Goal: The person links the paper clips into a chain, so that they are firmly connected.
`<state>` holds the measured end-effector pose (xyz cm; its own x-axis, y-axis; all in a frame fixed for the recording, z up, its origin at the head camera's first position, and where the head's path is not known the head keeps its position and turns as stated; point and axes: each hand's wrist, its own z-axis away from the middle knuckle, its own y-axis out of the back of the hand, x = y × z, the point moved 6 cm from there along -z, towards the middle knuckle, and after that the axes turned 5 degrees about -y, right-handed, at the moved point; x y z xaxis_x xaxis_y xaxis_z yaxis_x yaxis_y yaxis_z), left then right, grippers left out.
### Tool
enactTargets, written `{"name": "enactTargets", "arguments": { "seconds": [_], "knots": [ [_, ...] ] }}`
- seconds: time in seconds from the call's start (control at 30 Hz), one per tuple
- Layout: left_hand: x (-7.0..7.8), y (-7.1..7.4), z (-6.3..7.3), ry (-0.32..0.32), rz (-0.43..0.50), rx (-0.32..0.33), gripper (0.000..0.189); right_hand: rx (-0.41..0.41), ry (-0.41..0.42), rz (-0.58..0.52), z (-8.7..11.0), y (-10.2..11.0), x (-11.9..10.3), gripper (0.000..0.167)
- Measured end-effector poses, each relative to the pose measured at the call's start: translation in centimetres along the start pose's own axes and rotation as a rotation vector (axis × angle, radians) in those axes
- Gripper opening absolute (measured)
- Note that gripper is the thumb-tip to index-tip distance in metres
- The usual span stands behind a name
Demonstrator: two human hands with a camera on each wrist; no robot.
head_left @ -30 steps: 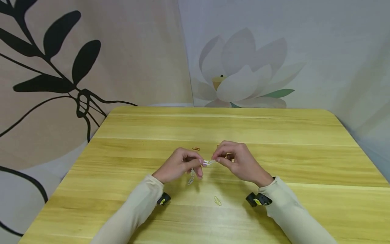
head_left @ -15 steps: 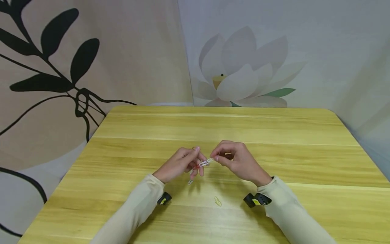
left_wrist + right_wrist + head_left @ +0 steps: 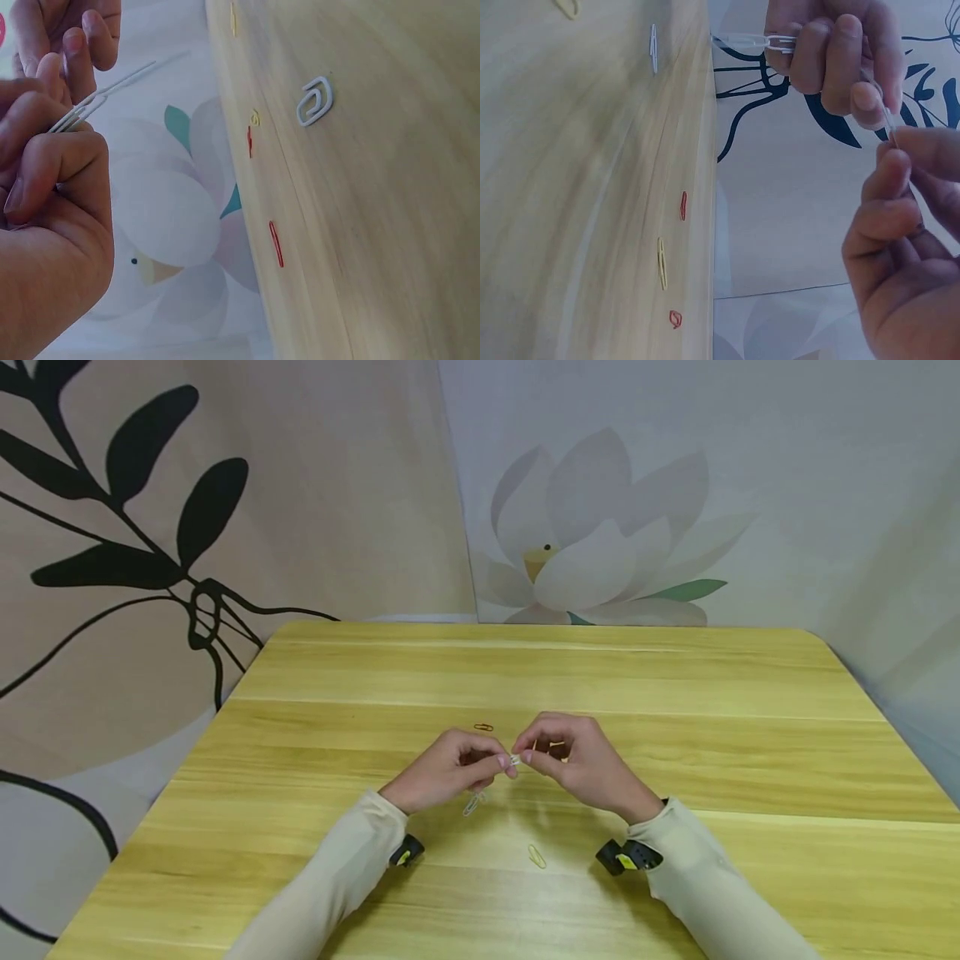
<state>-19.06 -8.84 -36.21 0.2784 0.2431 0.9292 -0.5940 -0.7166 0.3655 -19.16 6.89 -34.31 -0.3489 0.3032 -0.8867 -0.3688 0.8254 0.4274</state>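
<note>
In the head view my left hand (image 3: 457,768) and right hand (image 3: 573,760) meet over the middle of the table. A white paper clip (image 3: 515,760) is pinched between the fingertips of both hands, mostly covered by them. Beneath the left hand dangles a short string of linked white paper clips (image 3: 471,805). The right wrist view shows these hanging clips (image 3: 772,43) coming out of the left hand's curled fingers, and a thin wire (image 3: 889,124) running to the right thumb and fingertip. White clips (image 3: 94,101) also stick out from the left hand in the left wrist view.
On the wooden table (image 3: 712,693) a yellow paper clip (image 3: 536,857) lies nearer the body, and a red one (image 3: 483,727) lies beyond the hands. Wrist views show a loose white clip (image 3: 315,103), another red clip (image 3: 276,244) and a yellow clip (image 3: 661,264).
My hands have come closer together, the right moving slightly left. Half a second ago my left fingers were spread with more of the chain showing; now they pinch the white clip again.
</note>
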Motion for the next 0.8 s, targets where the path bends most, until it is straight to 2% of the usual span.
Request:
{"name": "enactTargets", "arguments": {
  "seconds": [0.2,0.37,0.57,0.7,0.8],
  "knots": [
    [0.1,0.2,0.0,0.004,-0.045,0.018,0.023,-0.007,0.006,0.002,0.1,0.1,0.1,0.012],
    [0.1,0.3,0.2,-0.016,-0.033,0.019,0.024,-0.010,-0.015,0.002,0.2,0.3,0.5,0.014],
    [0.2,0.5,0.2,-0.016,-0.036,0.030,0.024,-0.016,-0.036,0.016,0.5,0.6,0.8,0.010],
    [0.3,0.6,0.3,-0.012,-0.037,0.043,0.024,-0.064,-0.033,0.051,0.8,0.2,1.3,0.007],
    [0.3,0.7,0.3,-0.009,-0.044,0.057,0.024,-0.142,0.001,0.091,1.1,-0.6,1.6,0.006]
  ]
}}
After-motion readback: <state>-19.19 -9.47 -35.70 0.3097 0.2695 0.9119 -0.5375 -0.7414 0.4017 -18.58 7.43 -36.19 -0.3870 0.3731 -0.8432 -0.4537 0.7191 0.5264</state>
